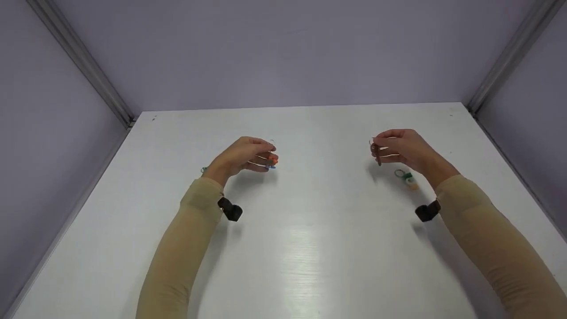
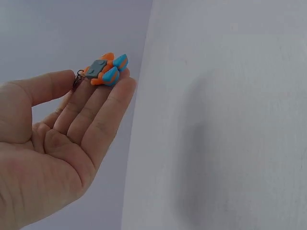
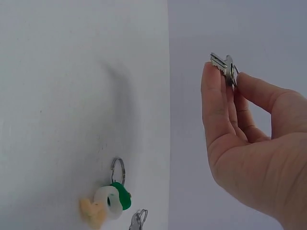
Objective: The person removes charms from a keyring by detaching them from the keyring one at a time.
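Note:
My left hand [image 1: 265, 154] is raised above the white table [image 1: 310, 248]. A small orange, blue and grey charm [image 2: 106, 70] lies on its fingertips, and the thumb [image 2: 48, 87] pinches the charm's little metal ring against the index finger. The charm [image 1: 272, 162] shows at the fingertips in the head view too. My right hand [image 1: 376, 148] is also raised and pinches a silver key [image 3: 221, 64] between thumb and fingers. Both hands hover apart, left and right of the table's middle.
A keyring with a green, white and tan charm [image 1: 406, 178] lies on the table below my right hand, also seen as the charm [image 3: 108, 202] in the right wrist view. A second silver key [image 3: 138, 219] lies beside it. A small teal thing [image 1: 203, 169] sits by my left wrist. Grey walls enclose three sides.

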